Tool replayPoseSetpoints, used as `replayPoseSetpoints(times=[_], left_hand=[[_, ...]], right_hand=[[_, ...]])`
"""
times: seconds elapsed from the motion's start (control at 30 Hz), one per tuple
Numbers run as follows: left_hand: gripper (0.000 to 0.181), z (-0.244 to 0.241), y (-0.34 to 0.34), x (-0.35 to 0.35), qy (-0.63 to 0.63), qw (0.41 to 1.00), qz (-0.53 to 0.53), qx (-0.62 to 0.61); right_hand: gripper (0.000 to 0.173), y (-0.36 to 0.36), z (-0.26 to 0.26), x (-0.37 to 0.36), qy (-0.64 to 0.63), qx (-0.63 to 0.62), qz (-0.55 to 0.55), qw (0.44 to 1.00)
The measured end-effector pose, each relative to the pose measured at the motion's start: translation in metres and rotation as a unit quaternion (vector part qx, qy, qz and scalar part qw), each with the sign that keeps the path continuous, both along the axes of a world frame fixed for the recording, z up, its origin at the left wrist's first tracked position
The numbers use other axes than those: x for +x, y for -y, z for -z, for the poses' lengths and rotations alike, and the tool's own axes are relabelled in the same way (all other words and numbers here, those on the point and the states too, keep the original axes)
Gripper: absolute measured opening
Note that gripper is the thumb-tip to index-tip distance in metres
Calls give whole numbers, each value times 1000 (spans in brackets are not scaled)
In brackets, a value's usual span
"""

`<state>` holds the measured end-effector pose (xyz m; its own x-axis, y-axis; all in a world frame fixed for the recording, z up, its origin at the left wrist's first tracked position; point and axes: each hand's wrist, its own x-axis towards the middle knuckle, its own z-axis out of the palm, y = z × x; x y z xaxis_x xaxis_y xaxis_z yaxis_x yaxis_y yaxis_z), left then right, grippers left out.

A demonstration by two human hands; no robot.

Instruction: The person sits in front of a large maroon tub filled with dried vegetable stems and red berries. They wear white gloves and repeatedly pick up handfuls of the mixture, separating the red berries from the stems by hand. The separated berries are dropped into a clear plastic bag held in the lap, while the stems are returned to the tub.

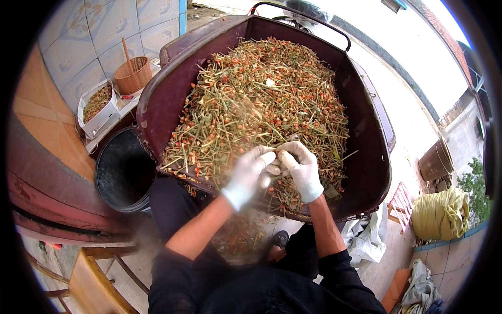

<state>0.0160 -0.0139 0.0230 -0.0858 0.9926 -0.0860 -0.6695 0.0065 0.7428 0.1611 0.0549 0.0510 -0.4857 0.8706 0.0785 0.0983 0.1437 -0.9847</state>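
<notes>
A dark red metal cart bed (362,172) holds a large heap of dried plant stems (270,94) with small red-orange pieces, perhaps peppers or their caps. My left hand (251,168), in a white glove, is over the heap's near edge with fingers pinched. Beside it my right hand (300,163), also gloved in white, has its fingertips together. The fingertips of both hands meet around a small pale stem and a reddish bit, mostly hidden by the gloves. Stems and red bits lie under the hands and also on the ground below.
A black bucket (108,172) stands left of the cart. Behind it are a white box (104,121) of plant bits and a wicker basket (142,76). A wooden chair (94,282) is at lower left. At right are a yellow-green sack (439,214), a brown pot (436,159) and white sacking (366,239).
</notes>
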Motion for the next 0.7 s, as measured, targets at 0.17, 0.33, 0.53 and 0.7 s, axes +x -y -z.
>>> replayPoseSetpoints(times=[0.17, 0.33, 0.53, 0.7], left_hand=[[11, 4, -1, 1, -27, 1000, -6, -4], [11, 1, 2, 0, -92, 995, -25, -24], [10, 13, -2, -4, 68, 996, 8, -49], [10, 16, -3, -4, 181, 982, 28, -54]], right_hand=[[15, 4, -4, -1, 7, -4, 4, 1000], [15, 4, -1, 1, 52, 128, -27, 990], [15, 8, 11, 0, -3, 92, -24, 996], [17, 18, 6, -6, -107, -98, 10, 989]])
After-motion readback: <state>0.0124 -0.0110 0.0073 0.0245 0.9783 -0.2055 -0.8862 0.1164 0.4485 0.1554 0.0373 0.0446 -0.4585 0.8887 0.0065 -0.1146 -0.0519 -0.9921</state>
